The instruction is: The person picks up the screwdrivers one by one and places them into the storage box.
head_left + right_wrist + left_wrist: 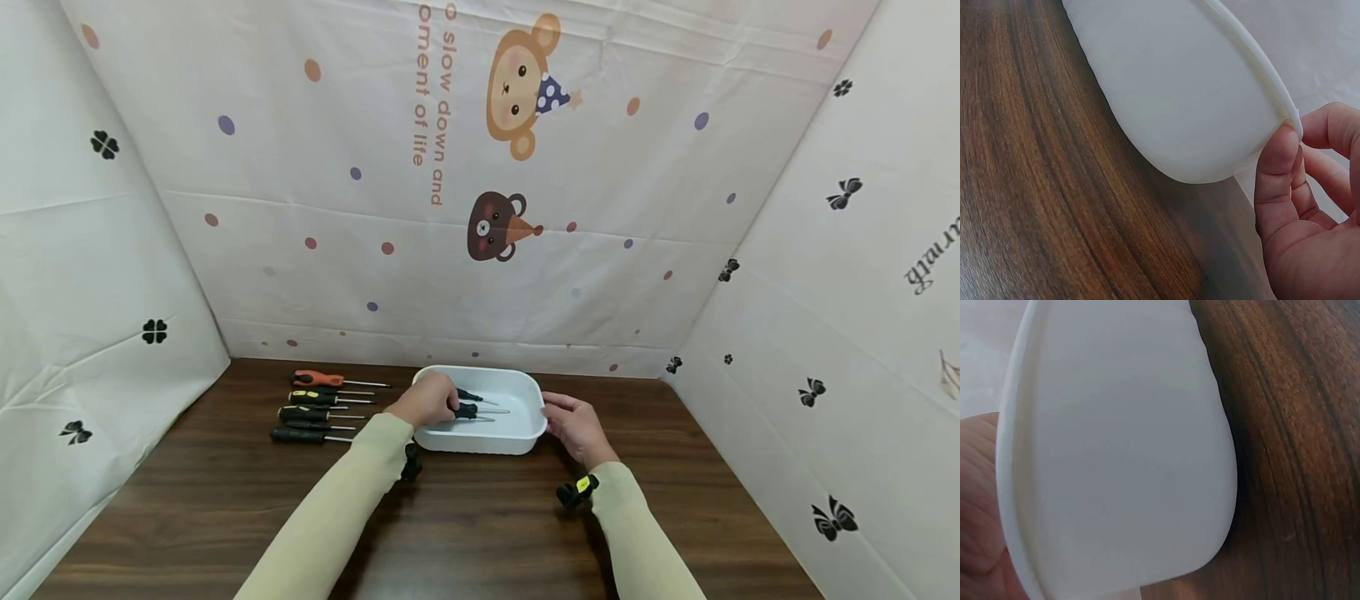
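Note:
A white plastic tray (474,442) stands on the dark wooden table with screwdrivers lying inside it, shafts pointing right. Over its left end my left hand (427,400) reaches in, fingers curled at the black handle of a screwdriver (467,411). Behind it in the tray lies another dark-handled screwdriver (468,395). In the left wrist view the tray wall (1129,456) hides the fingertips, and only part of the palm shows past the rim. My right hand (1310,212) pinches the rim at the tray's right end between thumb and fingers.
Left of the tray, several screwdrivers lie in a column on the table (465,525). An orange-and-black screwdriver (318,378) is at the back, and a black one (298,435) lies nearest. Printed cloth walls (420,275) enclose the table at the back and both sides.

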The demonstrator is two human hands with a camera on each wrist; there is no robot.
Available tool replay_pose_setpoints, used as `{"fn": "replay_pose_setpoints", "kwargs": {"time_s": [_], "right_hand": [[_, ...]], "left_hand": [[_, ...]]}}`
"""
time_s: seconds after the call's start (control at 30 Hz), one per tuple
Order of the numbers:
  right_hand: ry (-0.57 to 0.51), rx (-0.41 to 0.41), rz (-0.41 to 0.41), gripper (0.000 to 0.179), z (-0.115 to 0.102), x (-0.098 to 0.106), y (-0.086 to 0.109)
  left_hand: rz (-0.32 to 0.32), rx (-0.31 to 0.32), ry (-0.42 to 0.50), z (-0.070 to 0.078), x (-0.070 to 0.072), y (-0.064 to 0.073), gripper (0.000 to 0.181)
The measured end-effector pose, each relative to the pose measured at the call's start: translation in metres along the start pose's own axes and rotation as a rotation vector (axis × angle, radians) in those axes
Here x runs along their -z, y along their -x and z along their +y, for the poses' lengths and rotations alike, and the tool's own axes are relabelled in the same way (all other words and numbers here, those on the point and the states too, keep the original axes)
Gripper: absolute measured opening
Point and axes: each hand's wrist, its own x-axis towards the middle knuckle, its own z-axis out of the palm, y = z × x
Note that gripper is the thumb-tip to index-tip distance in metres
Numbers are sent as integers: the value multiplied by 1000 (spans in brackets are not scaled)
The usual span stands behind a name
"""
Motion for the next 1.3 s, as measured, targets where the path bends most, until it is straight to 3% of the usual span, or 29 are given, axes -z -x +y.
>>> {"fn": "replay_pose_setpoints", "kwargs": {"time_s": [0.27, 0.5, 0.8, 1.3], "right_hand": [[-13, -3, -5, 40, 0, 1, -1], [-4, -15, -4, 40, 0, 2, -2], [-3, -15, -5, 39, -1, 0, -1], [-13, -2, -2, 38, -1, 1, -1]], "left_hand": [[-12, -5, -73, 3, -5, -4, 23], [-20, -4, -124, 2, -6, -5, 46], [-5, -32, -209, 3, -8, -5, 62], [22, 6, -242, 2, -12, -13, 52]]}}
